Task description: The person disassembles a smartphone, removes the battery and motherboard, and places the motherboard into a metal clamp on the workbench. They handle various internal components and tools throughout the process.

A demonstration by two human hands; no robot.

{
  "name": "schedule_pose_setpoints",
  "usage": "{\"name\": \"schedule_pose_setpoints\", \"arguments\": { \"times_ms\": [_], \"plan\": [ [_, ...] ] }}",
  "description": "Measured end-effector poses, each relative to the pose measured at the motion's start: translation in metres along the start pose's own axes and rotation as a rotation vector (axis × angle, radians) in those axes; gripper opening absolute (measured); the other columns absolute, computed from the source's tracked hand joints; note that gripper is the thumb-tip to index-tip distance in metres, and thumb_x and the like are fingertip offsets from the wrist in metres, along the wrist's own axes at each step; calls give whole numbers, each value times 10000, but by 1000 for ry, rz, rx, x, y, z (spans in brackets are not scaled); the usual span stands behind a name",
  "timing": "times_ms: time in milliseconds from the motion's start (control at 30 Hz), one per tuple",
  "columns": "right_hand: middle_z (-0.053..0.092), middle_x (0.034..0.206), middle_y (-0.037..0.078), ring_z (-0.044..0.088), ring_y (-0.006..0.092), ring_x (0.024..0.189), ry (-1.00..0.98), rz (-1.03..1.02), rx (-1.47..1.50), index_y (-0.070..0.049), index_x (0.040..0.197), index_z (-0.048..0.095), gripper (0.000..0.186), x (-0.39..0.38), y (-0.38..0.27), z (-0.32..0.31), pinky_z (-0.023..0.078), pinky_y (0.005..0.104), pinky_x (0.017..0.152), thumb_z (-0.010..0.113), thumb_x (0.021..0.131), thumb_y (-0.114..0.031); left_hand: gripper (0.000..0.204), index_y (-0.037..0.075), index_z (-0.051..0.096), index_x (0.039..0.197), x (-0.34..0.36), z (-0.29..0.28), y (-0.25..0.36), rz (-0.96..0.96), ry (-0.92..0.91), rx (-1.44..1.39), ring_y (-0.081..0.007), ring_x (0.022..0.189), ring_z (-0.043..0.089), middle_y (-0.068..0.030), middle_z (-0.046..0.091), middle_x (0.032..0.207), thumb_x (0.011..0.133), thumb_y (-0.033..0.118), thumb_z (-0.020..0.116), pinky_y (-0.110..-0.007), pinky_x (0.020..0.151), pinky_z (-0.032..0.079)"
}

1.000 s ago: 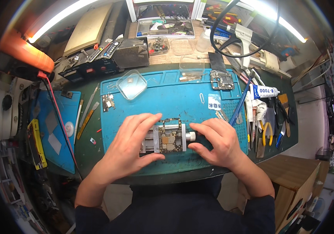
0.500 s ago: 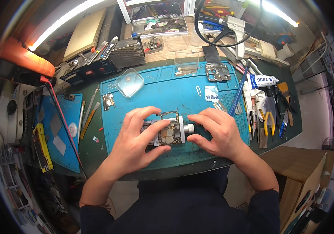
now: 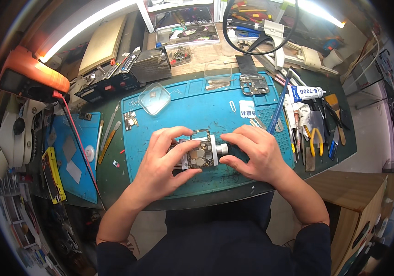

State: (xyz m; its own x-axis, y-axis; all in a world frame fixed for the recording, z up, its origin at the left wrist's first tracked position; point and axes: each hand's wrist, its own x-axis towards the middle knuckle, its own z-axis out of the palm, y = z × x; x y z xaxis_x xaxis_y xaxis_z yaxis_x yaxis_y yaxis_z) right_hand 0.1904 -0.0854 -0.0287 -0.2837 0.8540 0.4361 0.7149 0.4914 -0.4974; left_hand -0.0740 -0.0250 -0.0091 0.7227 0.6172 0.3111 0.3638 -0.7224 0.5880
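Note:
A phone circuit board (image 3: 201, 155) sits in a small metal clamping holder (image 3: 214, 150) with a silver knob (image 3: 223, 149) at its right end. My left hand (image 3: 162, 154) grips the holder from the left. Its index finger lies across the board's face and its thumb is by the near edge; the holder's left part is mostly hidden under the hand. Around the knob, my right hand (image 3: 257, 154) is open, thumb and fingers apart on either side, with nothing visibly gripped. Both lie over a blue repair mat (image 3: 192, 106).
Beyond the holder are a clear plastic box (image 3: 154, 99), another phone board (image 3: 253, 84) and a card pin (image 3: 233, 106). Tools, yellow-handled pliers (image 3: 316, 142) and a glue tube (image 3: 306, 93) crowd the right. An orange multimeter (image 3: 33, 76) with leads stands left.
The whole view has shifted slightly. Both hands keep nearly the same pose around the holder, and the board stays in it.

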Motion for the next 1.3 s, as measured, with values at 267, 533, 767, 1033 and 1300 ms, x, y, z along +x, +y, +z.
{"name": "schedule_pose_setpoints", "arguments": {
  "times_ms": [267, 533, 767, 1033, 1300],
  "plan": [
    [655, 904, 55, 641, 246, 773, 7, -18, -20, -82, 1045, 719, 267, -1, 1, 2, 509, 370, 672, 809, 853, -243, 732, 56, 620, 1351, 2, 2, -1, 29, 5, 31, -341, 1236, 577, -135, 589, 1413, 688, 158, 913, -456, 1019, 479],
    [648, 890, 37, 635, 231, 768, 8, -14, -29, -93, 1012, 721, 217, -1, 1, 2, 510, 363, 670, 795, 864, -233, 761, 32, 608, 1370, 0, 5, 0, -13, -5, 39, -350, 1261, 604, -158, 603, 1424, 689, 178, 914, -449, 1050, 466],
    [650, 882, 35, 634, 229, 756, 12, -10, -31, -92, 1006, 726, 220, 0, 1, 3, 512, 363, 664, 802, 859, -237, 790, 33, 595, 1387, -1, 8, 2, -39, 29, 38, -346, 1241, 610, -153, 613, 1407, 684, 184, 921, -437, 1042, 471],
    [655, 883, 39, 638, 232, 758, 10, -16, -39, -95, 1002, 726, 221, 0, 2, 1, 515, 366, 656, 804, 851, -236, 823, 36, 580, 1406, -1, 8, 4, -46, 44, 55, -350, 1227, 614, -158, 617, 1398, 674, 186, 925, -433, 1025, 476],
    [674, 875, 42, 657, 242, 753, 31, -53, -50, -102, 1019, 748, 220, -2, 0, 0, 533, 354, 669, 806, 862, -244, 824, 38, 560, 1418, -2, 6, 6, -12, 67, 87, -360, 1230, 614, -176, 622, 1378, 703, 236, 919, -446, 1021, 477]
  ]
}}
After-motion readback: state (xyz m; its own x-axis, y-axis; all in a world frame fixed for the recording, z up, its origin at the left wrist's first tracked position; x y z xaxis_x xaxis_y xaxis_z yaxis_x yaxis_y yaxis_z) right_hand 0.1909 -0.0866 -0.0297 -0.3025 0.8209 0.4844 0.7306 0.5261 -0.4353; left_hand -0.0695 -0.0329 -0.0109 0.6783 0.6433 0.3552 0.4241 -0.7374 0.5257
